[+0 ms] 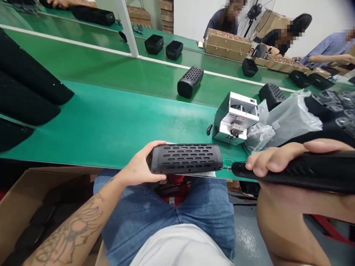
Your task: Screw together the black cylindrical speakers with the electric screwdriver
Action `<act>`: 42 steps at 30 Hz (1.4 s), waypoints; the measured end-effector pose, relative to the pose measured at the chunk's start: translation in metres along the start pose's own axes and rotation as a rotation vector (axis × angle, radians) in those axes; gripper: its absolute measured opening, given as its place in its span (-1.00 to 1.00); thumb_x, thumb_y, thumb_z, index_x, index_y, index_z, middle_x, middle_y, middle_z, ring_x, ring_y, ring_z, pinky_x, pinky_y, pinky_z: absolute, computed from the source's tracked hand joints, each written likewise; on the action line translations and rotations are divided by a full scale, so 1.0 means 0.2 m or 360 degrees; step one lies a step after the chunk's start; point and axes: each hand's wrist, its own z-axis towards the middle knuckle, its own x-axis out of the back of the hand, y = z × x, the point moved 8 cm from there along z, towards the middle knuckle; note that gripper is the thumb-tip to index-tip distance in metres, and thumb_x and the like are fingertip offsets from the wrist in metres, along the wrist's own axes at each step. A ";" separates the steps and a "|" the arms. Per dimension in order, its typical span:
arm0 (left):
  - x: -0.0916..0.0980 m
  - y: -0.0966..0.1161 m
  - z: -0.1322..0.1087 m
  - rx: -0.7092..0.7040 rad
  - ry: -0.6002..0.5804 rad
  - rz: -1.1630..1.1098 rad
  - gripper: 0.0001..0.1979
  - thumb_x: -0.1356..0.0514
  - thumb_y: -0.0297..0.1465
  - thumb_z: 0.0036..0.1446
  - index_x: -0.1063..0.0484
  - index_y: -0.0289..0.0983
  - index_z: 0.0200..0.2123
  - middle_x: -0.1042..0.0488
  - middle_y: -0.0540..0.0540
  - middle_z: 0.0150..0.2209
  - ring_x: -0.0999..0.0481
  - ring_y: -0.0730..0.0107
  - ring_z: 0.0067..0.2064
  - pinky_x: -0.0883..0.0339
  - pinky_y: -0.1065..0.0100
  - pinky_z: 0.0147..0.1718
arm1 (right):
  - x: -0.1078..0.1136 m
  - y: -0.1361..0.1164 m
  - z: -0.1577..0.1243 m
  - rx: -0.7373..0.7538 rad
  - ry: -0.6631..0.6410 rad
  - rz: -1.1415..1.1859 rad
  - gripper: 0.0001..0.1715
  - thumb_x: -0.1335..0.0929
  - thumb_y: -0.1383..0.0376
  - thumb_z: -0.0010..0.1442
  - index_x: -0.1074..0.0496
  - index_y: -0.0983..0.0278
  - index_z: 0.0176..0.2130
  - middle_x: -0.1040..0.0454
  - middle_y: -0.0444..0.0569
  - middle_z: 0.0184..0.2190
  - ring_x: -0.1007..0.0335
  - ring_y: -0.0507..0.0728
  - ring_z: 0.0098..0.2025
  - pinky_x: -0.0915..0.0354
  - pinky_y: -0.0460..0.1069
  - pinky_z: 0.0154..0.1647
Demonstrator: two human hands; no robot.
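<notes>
My left hand (146, 164) is closed around the left end of a black perforated speaker housing (188, 159), which lies lengthwise along the front edge of the green bench. In my right hand (277, 159) is a black electric screwdriver (310, 171), held level. Its bit (227, 168) points left and meets the right end of the housing, or comes very close to it; the exact contact is too small to tell. Beyond the housing stands a white and black screw feeder (235, 118), with a small black part (209, 129) lying on its left.
A similar housing (190, 82) sits on the green conveyor (155, 79). Plastic bags (294, 112) and black parts crowd the right side. Long black pieces (27, 81) lie at left. Below left is a cardboard box (24, 192). Several people work across the line beside cartons (227, 45).
</notes>
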 end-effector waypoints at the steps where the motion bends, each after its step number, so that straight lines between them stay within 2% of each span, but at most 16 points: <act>1: -0.01 0.01 0.01 -0.0007 -0.0013 -0.0011 0.05 -0.62 -0.17 -0.18 -0.35 -0.01 0.41 -0.52 -0.13 0.36 -0.62 -0.12 0.32 -0.55 -0.02 0.35 | -0.03 0.01 0.00 0.0024 -0.0064 -0.0004 -0.29 -0.53 -0.37 0.13 -0.71 0.10 -0.07 -0.54 -0.03 -0.48 -0.50 0.33 -0.53 -0.49 0.31 -0.47; 3: -0.01 0.01 0.01 -0.0014 -0.0025 -0.0012 0.06 -0.62 -0.16 -0.17 -0.33 -0.01 0.42 -0.51 -0.13 0.36 -0.62 -0.10 0.31 -0.52 -0.01 0.38 | -0.05 0.03 0.00 0.0035 -0.0170 -0.0011 -0.21 -0.44 -0.46 0.18 -0.69 0.07 -0.02 -0.55 -0.04 -0.46 -0.50 0.31 -0.52 -0.50 0.30 -0.46; 6: -0.01 0.01 0.01 0.0001 -0.0022 0.0007 0.09 -0.63 -0.16 -0.18 -0.33 -0.03 0.44 -0.50 -0.14 0.36 -0.63 -0.12 0.29 -0.54 0.00 0.35 | -0.08 0.04 -0.02 0.0054 -0.0243 -0.0049 -0.21 -0.42 -0.45 0.22 -0.69 0.08 0.00 -0.55 -0.04 -0.43 -0.51 0.30 -0.49 -0.51 0.30 -0.42; 9: -0.02 0.01 0.00 0.0023 -0.0034 -0.0024 0.11 -0.63 -0.16 -0.18 -0.31 -0.04 0.45 -0.50 -0.14 0.33 -0.63 -0.11 0.28 -0.57 0.03 0.31 | -0.12 0.02 -0.03 0.0050 -0.0203 -0.0105 -0.30 -0.44 -0.38 0.27 -0.71 0.10 -0.02 -0.56 -0.05 -0.42 -0.52 0.28 -0.47 -0.52 0.29 -0.40; 13: -0.03 0.02 0.00 0.0049 -0.0102 -0.0050 0.11 -0.62 -0.15 -0.11 -0.25 -0.07 0.47 -0.50 -0.15 0.32 -0.63 -0.05 0.27 -0.57 0.09 0.30 | -0.17 0.04 -0.03 -0.0066 -0.0219 -0.0113 -0.41 -0.53 -0.29 0.23 -0.73 0.09 -0.06 -0.60 -0.07 -0.42 -0.54 0.29 -0.46 -0.54 0.29 -0.36; 17: -0.03 0.04 0.00 0.0023 -0.0096 -0.0074 0.09 -0.61 -0.20 -0.12 -0.26 -0.09 0.46 -0.52 -0.13 0.30 -0.63 -0.03 0.26 -0.56 0.12 0.30 | -0.16 0.08 -0.02 -0.0052 -0.0205 -0.0073 -0.44 -0.56 -0.23 0.21 -0.72 0.13 -0.08 -0.60 -0.08 -0.44 -0.53 0.27 -0.48 -0.53 0.24 -0.42; 20: -0.04 0.04 0.00 0.0025 -0.0098 -0.0107 0.10 -0.62 -0.21 -0.13 -0.26 -0.08 0.47 -0.52 -0.13 0.29 -0.64 -0.03 0.24 -0.60 0.14 0.25 | -0.15 0.12 -0.01 0.0039 -0.0228 -0.0051 -0.37 -0.54 -0.28 0.21 -0.72 0.17 -0.09 -0.58 -0.07 -0.46 -0.50 0.26 -0.53 -0.52 0.24 -0.50; 24: -0.04 0.03 -0.01 0.0023 -0.0094 -0.0157 0.11 -0.63 -0.20 -0.15 -0.28 -0.06 0.46 -0.53 -0.13 0.27 -0.63 -0.08 0.25 -0.62 0.09 0.23 | -0.16 0.14 0.00 0.0200 -0.0355 0.0007 -0.24 -0.53 -0.37 0.16 -0.71 0.23 -0.10 -0.57 -0.06 -0.47 -0.48 0.25 -0.58 -0.52 0.24 -0.60; 30: -0.04 0.05 0.00 -0.0020 -0.0081 -0.0083 0.10 -0.63 -0.22 -0.15 -0.29 -0.07 0.45 -0.52 -0.13 0.30 -0.61 -0.07 0.27 -0.55 0.07 0.31 | -0.18 0.18 -0.02 0.0092 -0.0525 0.0006 -0.49 -0.44 -0.19 0.41 -0.71 0.15 -0.09 -0.56 -0.05 -0.48 -0.52 0.20 -0.56 -0.55 0.16 -0.54; 33: -0.03 0.05 0.00 -0.0038 -0.0068 -0.0022 0.10 -0.63 -0.21 -0.15 -0.28 -0.09 0.45 -0.51 -0.13 0.30 -0.62 -0.02 0.24 -0.51 0.10 0.33 | -0.18 0.20 -0.02 0.0046 -0.0573 0.0010 -0.50 -0.51 -0.19 0.33 -0.71 0.15 -0.08 -0.55 -0.06 -0.48 -0.52 0.18 -0.55 -0.54 0.13 -0.54; 38: -0.04 0.05 0.00 -0.0067 -0.0063 -0.0019 0.09 -0.63 -0.19 -0.14 -0.28 -0.11 0.45 -0.51 -0.14 0.30 -0.63 0.00 0.23 -0.49 0.11 0.35 | -0.22 0.22 -0.01 0.0039 -0.0624 0.0067 -0.38 -0.69 -0.14 0.05 -0.71 0.19 -0.06 -0.54 -0.09 -0.48 -0.50 0.18 -0.57 -0.50 0.12 -0.58; 42: -0.04 0.05 -0.01 -0.0077 -0.0054 -0.0013 0.10 -0.64 -0.18 -0.13 -0.28 -0.09 0.45 -0.50 -0.14 0.32 -0.62 0.00 0.25 -0.49 0.11 0.36 | -0.24 0.20 -0.02 0.0009 -0.0602 0.0043 -0.36 -0.62 -0.23 0.12 -0.71 0.19 -0.09 -0.52 -0.10 -0.49 -0.45 0.18 -0.60 -0.45 0.14 -0.62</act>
